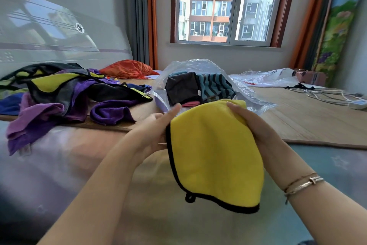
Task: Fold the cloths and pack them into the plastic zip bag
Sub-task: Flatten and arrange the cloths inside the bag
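Just before the zip bag point(198, 69), above the bed point(297, 117): yellow cloth point(214, 151), folded, black-edged, hanging loop at its lowest corner. Held off the bed between both hands. Left hand point(156, 129) at the cloth's left edge, fingers fairly straight, tips reaching toward the bag; whether gripping or only steadying, hard to tell. Right hand point(252, 125) curled round the cloth's upper right edge, thumb on top, clearly grasping.

Inside the bag: a grey cloth point(181, 85) and a striped cloth point(215, 83), already packed, with something pink beneath. Bag mouth facing the hands, plastic slack and crumpled. Left of the bag: heap of unfolded cloths point(65, 93), purple, grey and yellow, spilling over the mat edge. Behind the bag, to its left: orange cushion point(127, 68). Right of the bag: more plastic point(264, 77) and a cable point(325, 93).

Likely step: sliding the yellow cloth into the bag.

Risks from here:
- Fold springing loose, since thick fleece is pinched only along the top, lower half dangling.
- Slack bag mouth collapsing or catching the leading edge, no hand free to hold it wide.
- Packed pieces shoved askew by a hard push.
- Loop snagging on the zip strip.
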`<act>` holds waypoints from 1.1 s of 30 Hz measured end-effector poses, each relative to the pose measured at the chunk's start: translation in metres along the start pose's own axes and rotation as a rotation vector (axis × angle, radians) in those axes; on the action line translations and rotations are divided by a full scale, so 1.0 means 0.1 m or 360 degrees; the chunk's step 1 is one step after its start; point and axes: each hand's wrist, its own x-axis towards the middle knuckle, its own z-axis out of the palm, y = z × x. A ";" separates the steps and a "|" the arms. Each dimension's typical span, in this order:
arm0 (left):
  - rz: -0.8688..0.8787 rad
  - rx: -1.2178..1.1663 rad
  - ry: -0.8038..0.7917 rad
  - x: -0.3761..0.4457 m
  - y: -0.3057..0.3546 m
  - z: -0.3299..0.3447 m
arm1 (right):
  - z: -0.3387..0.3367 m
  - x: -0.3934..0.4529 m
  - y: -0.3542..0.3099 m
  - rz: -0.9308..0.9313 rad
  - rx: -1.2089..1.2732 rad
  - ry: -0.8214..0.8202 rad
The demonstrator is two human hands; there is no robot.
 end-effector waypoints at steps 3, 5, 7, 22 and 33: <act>0.0192 -0.0027 0.0143 0.03 -0.04 -0.05 | -0.08 0.04 -0.02 -0.0055 0.0104 -0.0026; 0.0335 -0.0008 0.0313 0.03 -0.03 -0.08 | -0.11 0.02 -0.07 0.0036 0.0010 -0.0152; 0.0527 0.0155 0.0412 0.00 -0.02 -0.09 | -0.14 0.01 -0.07 0.0192 -0.0267 -0.0213; 0.0587 0.1139 0.0358 -0.09 0.03 -0.06 | 0.06 -0.09 0.02 0.0054 -0.1621 -0.0133; 0.1051 0.1281 0.0839 -0.01 0.08 -0.11 | 0.04 0.03 -0.10 -0.0786 -0.2232 0.0673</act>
